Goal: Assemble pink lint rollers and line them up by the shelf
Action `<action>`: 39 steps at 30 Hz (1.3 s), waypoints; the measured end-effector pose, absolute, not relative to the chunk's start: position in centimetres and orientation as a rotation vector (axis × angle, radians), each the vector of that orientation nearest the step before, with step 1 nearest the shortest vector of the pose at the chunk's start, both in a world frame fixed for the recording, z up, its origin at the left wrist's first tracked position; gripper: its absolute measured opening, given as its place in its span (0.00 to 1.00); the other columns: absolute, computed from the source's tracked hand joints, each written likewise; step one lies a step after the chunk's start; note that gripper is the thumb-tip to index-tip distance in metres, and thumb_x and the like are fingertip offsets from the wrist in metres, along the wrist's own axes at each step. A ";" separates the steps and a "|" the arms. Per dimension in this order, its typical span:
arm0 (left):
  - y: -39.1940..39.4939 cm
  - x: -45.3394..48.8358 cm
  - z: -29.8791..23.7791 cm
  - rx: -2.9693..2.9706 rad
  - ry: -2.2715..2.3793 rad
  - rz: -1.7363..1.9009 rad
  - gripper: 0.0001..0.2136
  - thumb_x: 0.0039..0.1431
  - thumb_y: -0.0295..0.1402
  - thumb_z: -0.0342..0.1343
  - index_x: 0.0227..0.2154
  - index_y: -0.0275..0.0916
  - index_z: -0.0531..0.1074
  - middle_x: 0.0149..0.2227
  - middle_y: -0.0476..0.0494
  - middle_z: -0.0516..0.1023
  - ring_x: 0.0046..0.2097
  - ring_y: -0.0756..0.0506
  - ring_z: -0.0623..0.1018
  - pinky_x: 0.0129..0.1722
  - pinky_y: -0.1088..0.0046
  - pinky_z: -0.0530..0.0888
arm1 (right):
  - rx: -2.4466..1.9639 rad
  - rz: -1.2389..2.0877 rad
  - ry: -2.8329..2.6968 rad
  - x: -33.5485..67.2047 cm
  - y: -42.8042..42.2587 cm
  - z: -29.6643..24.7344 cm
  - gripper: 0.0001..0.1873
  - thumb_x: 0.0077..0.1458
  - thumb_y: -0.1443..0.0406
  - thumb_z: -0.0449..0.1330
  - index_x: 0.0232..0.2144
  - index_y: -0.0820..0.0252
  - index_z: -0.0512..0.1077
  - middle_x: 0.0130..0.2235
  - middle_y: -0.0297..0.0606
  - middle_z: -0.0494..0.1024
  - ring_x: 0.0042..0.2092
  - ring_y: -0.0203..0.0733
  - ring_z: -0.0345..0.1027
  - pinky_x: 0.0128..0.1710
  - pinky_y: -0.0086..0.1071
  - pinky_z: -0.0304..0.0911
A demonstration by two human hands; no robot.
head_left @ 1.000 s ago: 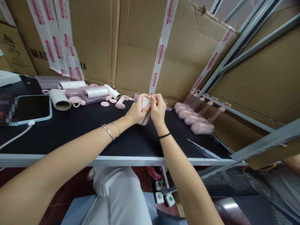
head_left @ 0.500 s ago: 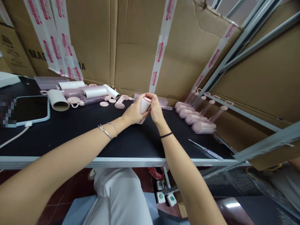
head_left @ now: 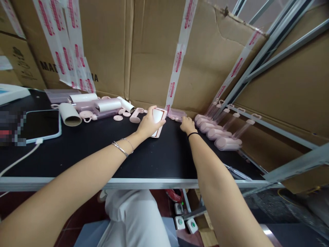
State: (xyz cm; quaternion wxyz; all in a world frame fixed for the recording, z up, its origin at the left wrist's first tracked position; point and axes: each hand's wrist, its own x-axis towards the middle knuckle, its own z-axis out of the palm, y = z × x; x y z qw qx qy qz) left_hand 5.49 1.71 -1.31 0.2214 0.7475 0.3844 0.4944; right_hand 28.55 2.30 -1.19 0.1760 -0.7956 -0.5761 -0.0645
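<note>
My left hand (head_left: pixel 147 124) is wrapped round a pink and white roller piece (head_left: pixel 158 120) standing on the black table (head_left: pixel 102 151). My right hand (head_left: pixel 187 125) has reached out to the right of it, fingers curled down at a flat pink piece (head_left: pixel 177 114) lying by the cardboard wall. What the right fingers hold, if anything, is hidden. A strip of printed tape (head_left: pixel 177 61) hangs down the cardboard just above the roller piece.
A row of finished pink rollers with clear handles (head_left: pixel 218 132) lies at the right. Paper rolls, pink caps and handles (head_left: pixel 97 106) lie at the back left beside a tablet (head_left: pixel 38 125) with a cable. A clear tool (head_left: pixel 238 173) lies near the front right edge.
My right hand has left the roller piece and moved right toward the flat pink piece. My left hand has lowered the roller piece onto the table.
</note>
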 end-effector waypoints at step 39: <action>2.1 5.9 -0.8 1.046 0.505 1.495 0.22 0.43 0.39 0.63 0.42 0.40 0.66 0.31 0.51 0.71 0.29 0.51 0.73 0.28 0.74 0.73 | -0.746 0.674 -0.621 17.9 -2.3 1.6 0.16 0.44 0.59 0.65 0.26 0.58 0.60 0.19 0.22 0.65 0.20 0.28 0.60 0.19 0.23 0.61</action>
